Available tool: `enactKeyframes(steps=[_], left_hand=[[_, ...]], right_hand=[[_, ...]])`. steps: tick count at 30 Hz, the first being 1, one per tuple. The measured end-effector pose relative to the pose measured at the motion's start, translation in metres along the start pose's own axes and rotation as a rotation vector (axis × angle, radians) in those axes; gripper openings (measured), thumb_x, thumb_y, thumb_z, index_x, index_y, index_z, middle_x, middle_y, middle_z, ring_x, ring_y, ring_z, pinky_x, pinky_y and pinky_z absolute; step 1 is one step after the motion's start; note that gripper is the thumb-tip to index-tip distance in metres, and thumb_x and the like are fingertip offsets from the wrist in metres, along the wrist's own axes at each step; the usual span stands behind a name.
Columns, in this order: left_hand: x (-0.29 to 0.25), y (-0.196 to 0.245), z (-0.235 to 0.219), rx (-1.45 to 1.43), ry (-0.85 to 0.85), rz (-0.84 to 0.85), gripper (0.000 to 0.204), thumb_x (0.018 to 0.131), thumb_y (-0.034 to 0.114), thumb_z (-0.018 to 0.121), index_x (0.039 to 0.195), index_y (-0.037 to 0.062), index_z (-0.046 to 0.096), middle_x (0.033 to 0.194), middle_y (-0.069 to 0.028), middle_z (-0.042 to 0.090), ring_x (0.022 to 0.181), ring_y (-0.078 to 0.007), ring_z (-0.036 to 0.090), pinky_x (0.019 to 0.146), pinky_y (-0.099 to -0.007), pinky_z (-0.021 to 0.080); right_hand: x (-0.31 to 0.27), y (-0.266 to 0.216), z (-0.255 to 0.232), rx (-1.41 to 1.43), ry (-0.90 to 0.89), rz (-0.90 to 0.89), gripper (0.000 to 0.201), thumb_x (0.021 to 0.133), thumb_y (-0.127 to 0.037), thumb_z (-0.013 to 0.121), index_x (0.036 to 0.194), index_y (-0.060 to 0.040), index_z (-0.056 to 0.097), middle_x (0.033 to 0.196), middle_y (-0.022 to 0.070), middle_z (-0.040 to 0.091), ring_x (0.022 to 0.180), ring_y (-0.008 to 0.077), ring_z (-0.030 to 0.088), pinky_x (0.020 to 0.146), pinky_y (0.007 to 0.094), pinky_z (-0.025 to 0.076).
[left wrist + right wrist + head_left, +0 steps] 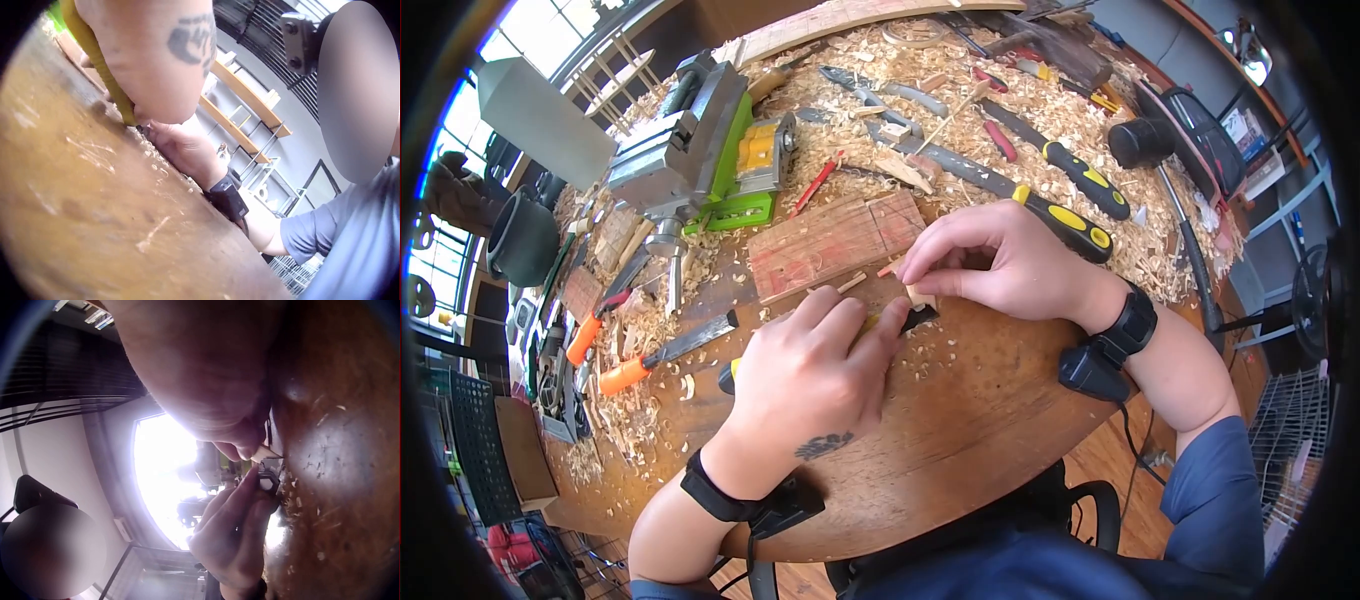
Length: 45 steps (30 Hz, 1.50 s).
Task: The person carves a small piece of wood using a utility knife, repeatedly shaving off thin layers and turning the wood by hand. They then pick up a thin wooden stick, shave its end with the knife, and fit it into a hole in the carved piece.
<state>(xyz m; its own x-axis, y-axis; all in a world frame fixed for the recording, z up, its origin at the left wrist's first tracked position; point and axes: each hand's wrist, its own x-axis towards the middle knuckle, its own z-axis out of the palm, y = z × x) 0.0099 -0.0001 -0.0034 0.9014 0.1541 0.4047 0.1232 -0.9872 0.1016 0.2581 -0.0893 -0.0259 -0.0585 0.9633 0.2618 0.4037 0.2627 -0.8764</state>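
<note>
My left hand (810, 365) is low over the near part of the workbench, its fingers curled round a yellow-bodied tool (103, 72) with a dark end (920, 318). Most of the tool is hidden under the hand, so I cannot tell its exact kind. To the right, my right hand (1012, 265) pinches a small pale piece of wood (920, 296) between thumb and fingers. That wood piece is right at the tool's dark end, also in the right wrist view. Just beyond both hands lies a flat reddish wooden board (820, 250).
A metal vise (665, 155) with a green base stands at the back left. Orange-handled chisels (625, 375) lie left. Yellow-and-black handled tools (1090, 185), a black mallet (1142, 143) and wood shavings (960, 115) cover the far side. The workbench (980, 400) has a curved near edge.
</note>
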Motion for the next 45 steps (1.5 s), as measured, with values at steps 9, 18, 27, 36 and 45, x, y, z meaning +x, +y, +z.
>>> enactKeyframes(steps=[9, 18, 27, 36, 45], left_hand=[[-0.005, -0.004, 0.007, -0.008, 0.120, 0.005, 0.041, 0.078, 0.006, 0.083, 0.119, 0.0059, 0.082, 0.086, -0.0062, 0.067, 0.072, -0.0246, 0.064, 0.059, -0.0372, 0.053], [0.000, -0.004, 0.005, 0.021, 0.073, 0.032, 0.039, 0.081, 0.010, 0.081, 0.120, 0.0061, 0.081, 0.082, -0.0036, 0.060, 0.071, -0.0214, 0.061, 0.056, -0.0352, 0.052], [-0.002, -0.001, 0.007, 0.022, 0.080, 0.003, 0.041, 0.079, 0.007, 0.083, 0.120, 0.0064, 0.082, 0.086, -0.0051, 0.066, 0.072, -0.0236, 0.063, 0.059, -0.0365, 0.053], [0.000, 0.006, 0.003, 0.054, 0.054, -0.014, 0.044, 0.079, 0.006, 0.083, 0.123, 0.0067, 0.081, 0.087, -0.0053, 0.066, 0.072, -0.0237, 0.063, 0.059, -0.0368, 0.053], [-0.002, 0.006, 0.003, 0.015, 0.037, -0.027, 0.043, 0.078, 0.004, 0.082, 0.121, 0.0064, 0.082, 0.088, -0.0058, 0.067, 0.073, -0.0248, 0.064, 0.060, -0.0373, 0.054]], right_hand=[[-0.001, -0.001, -0.002, 0.009, -0.005, 0.049, 0.015, 0.094, -0.013, 0.086, 0.108, -0.0078, 0.084, 0.099, 0.0036, 0.081, 0.082, 0.0083, 0.069, 0.074, 0.0258, 0.055], [-0.001, 0.002, -0.001, -0.005, -0.015, 0.015, 0.016, 0.095, -0.008, 0.085, 0.111, -0.0068, 0.084, 0.107, 0.0033, 0.082, 0.089, 0.0092, 0.070, 0.077, 0.0254, 0.055], [0.000, 0.000, 0.001, 0.016, 0.010, 0.012, 0.016, 0.094, -0.011, 0.086, 0.109, -0.0056, 0.085, 0.098, 0.0060, 0.081, 0.082, 0.0097, 0.070, 0.075, 0.0261, 0.056], [-0.001, 0.001, 0.002, 0.026, 0.029, 0.000, 0.015, 0.094, -0.011, 0.086, 0.109, -0.0059, 0.085, 0.098, 0.0062, 0.082, 0.081, 0.0098, 0.071, 0.075, 0.0268, 0.057], [0.000, 0.006, 0.003, 0.013, 0.022, -0.043, 0.015, 0.094, -0.008, 0.085, 0.109, -0.0064, 0.085, 0.099, 0.0054, 0.082, 0.083, 0.0097, 0.071, 0.075, 0.0270, 0.056]])
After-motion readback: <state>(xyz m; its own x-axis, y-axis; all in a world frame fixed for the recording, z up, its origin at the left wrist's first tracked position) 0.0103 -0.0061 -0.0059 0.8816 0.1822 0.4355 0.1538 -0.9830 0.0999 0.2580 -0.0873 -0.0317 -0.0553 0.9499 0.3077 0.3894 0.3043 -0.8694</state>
